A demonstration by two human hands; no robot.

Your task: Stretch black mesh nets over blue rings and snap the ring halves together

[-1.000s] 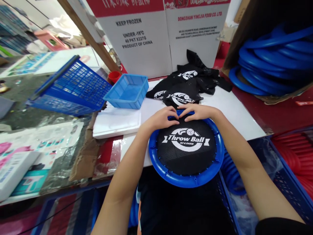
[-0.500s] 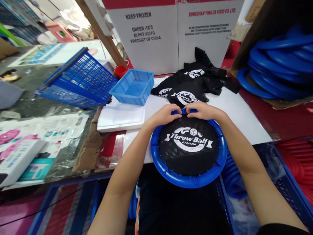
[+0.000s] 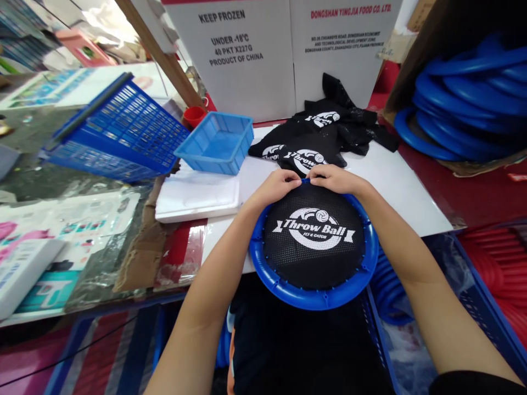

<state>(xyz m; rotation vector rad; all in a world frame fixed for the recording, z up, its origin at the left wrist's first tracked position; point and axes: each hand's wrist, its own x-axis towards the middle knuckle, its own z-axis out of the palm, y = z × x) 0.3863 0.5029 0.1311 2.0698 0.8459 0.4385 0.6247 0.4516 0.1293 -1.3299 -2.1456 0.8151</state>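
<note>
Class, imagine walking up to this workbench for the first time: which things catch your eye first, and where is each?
First, the blue ring with black "Throw Ball" mesh at the white board's near edge, left hand and right hand pinching its far rim. Behind lies a pile of loose mesh pieces; at far right, stacked blue rings fill a carton.

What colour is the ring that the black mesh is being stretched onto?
Blue: the ring shows best in the head view, with the black mesh printed in white.
</note>
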